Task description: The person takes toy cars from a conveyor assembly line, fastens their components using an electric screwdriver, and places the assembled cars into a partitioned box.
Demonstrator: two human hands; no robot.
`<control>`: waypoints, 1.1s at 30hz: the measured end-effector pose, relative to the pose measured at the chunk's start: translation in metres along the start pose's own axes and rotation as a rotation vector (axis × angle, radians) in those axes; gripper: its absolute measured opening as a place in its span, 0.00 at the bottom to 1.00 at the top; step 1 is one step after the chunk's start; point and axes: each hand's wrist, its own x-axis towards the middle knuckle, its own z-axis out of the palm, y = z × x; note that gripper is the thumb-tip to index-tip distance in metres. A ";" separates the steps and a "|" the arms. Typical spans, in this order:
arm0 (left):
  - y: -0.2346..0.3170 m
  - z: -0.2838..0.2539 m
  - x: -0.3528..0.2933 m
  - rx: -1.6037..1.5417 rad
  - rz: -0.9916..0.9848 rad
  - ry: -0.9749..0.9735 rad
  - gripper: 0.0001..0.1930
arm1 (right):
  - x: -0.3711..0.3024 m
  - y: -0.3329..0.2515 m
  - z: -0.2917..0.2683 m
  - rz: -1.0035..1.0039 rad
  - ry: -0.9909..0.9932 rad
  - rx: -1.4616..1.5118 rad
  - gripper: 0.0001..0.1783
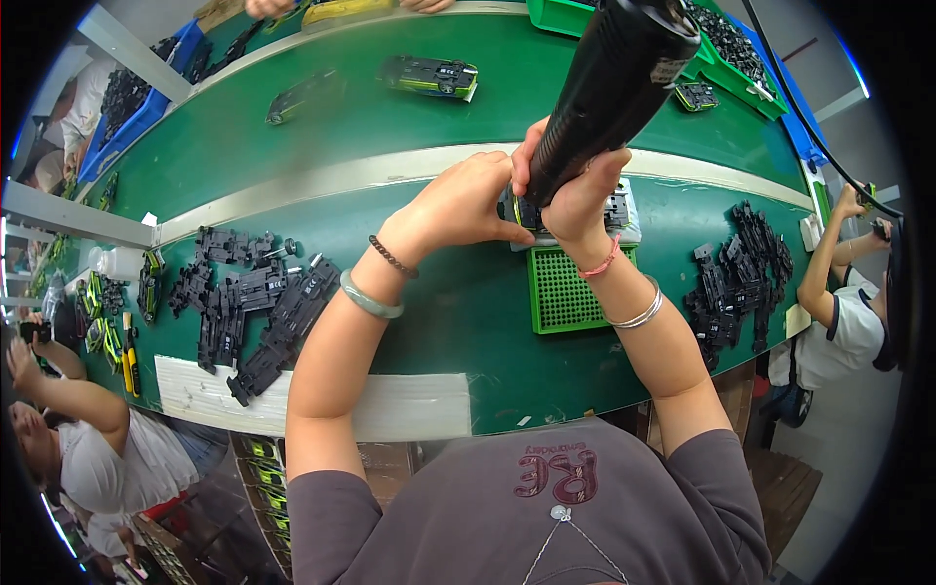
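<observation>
My right hand [582, 202] is wrapped round a thick black electric screwdriver [619, 88] that leans up and away to the right. Its tip is hidden behind my fingers. Beside it, my left hand [463, 203] grips the left end of an upturned toy car [616, 209] with a black underside. The car lies on a white holder [630, 234], mostly covered by both hands. Close below the holder sits a green tray [535, 292] with rows of small holes, partly under my right wrist.
Black car chassis lie in heaps left [263, 292] and right [741, 273]. A pale rail [322, 193] separates my bench from a green belt carrying upturned toy cars [429, 76]. Green bins [561, 17] stand beyond. Co-workers sit on both sides; a cable [780, 83] hangs at the right.
</observation>
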 end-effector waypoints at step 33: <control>0.003 0.000 0.001 0.023 0.068 0.044 0.28 | -0.002 -0.039 -0.021 -0.047 0.126 0.357 0.51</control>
